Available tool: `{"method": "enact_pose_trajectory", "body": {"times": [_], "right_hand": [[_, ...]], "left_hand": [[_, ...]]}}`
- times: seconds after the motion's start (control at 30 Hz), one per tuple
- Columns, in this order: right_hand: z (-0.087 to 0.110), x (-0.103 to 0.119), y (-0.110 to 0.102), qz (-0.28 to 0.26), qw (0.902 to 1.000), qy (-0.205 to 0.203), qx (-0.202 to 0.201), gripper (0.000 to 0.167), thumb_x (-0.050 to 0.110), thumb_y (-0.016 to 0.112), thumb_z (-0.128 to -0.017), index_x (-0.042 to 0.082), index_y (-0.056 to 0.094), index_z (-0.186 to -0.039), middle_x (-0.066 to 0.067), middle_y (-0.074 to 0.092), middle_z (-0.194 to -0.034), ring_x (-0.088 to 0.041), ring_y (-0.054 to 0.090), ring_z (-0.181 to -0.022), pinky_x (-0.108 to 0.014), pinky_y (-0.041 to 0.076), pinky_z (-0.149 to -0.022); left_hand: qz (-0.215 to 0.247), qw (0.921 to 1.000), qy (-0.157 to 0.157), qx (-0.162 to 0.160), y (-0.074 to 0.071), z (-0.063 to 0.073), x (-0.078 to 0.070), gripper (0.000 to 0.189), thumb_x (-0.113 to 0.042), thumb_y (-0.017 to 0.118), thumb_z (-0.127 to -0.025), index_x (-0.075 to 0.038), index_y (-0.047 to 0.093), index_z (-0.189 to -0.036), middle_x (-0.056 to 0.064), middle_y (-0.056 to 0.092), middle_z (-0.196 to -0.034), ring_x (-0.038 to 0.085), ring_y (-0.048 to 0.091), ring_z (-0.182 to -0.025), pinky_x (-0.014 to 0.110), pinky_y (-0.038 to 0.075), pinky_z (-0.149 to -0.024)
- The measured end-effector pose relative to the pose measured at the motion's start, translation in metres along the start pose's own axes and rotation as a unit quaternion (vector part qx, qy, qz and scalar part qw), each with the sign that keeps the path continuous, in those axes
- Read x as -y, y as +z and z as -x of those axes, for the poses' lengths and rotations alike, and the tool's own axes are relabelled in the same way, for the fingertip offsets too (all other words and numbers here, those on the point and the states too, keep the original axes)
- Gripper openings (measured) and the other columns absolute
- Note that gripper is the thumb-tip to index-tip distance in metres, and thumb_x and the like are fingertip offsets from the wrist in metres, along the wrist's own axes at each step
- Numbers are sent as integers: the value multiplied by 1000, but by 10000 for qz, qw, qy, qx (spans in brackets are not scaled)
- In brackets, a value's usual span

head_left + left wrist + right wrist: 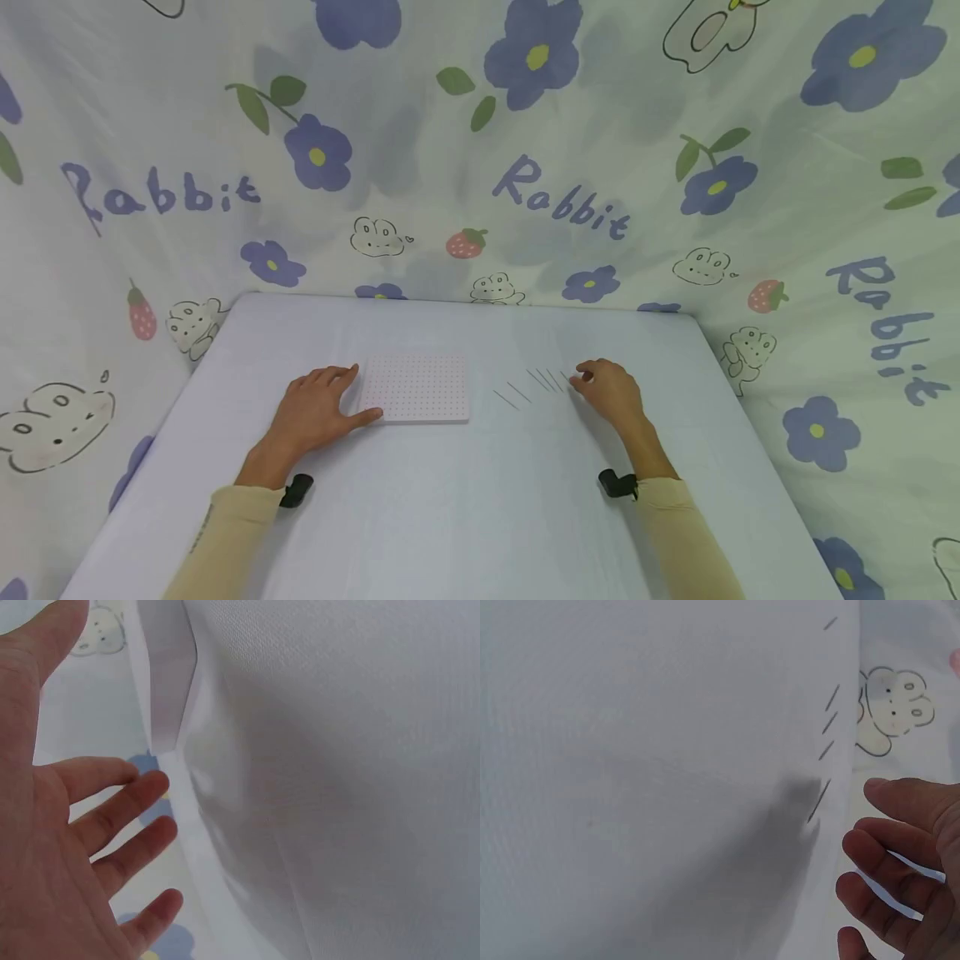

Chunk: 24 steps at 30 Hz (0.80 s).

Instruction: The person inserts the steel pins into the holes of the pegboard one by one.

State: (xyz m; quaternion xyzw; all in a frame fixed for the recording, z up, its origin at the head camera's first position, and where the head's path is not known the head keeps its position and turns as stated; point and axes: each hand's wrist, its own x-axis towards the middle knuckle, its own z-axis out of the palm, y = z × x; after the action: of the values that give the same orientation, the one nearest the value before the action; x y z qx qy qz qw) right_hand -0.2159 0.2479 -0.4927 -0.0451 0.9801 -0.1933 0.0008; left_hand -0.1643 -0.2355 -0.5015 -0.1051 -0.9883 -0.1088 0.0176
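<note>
A flat white board [416,387] with a grid of small dots or holes lies left of centre on the table. My left hand [311,412] is at its left side with fingers spread, the thumb by the front left corner. Whether it touches the board is unclear. In the left wrist view the board's edge [169,667] rises beyond the fingertips. Several thin dark sticks [506,400], needle-like, lie slanted in a row to the right of the board. My right hand [611,396] hovers by the rightmost stick [819,800], thumb and fingers apart, nothing visible between them.
A white cloth covers the table [450,517]. Behind and at both sides hangs a patterned curtain [420,167] with flowers and rabbits, close to the table's far edge. Dark wrist devices [618,483] sit at both cuffs.
</note>
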Motion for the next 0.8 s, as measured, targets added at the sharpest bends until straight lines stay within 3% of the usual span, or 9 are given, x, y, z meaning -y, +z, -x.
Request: {"method": "enact_pose_trajectory", "body": {"times": [0.33, 0.8], "right_hand": [[-8, -5, 14, -527, 9969, 547, 213, 28, 28, 72, -92, 10, 77, -113, -9, 74, -108, -29, 68, -100, -46, 54, -81], [-10, -7, 25, -969, 9929, 687, -40, 14, 23, 72, -93, 13, 80, -98, -7, 76, -104, -28, 69, -98, -45, 55, -80]], "left_hand": [[-32, 10000, 32, 67, 4, 1, -3, 104, -81, 60, -80, 0, 52, -145, 20, 57, -135, 42, 48, -127, 66, 35, -105], [-84, 9999, 82, 44, 5, 1, -5, 98, -75, 67, -79, 0, 55, -143, 19, 60, -130, 40, 51, -123, 66, 36, -103]]}}
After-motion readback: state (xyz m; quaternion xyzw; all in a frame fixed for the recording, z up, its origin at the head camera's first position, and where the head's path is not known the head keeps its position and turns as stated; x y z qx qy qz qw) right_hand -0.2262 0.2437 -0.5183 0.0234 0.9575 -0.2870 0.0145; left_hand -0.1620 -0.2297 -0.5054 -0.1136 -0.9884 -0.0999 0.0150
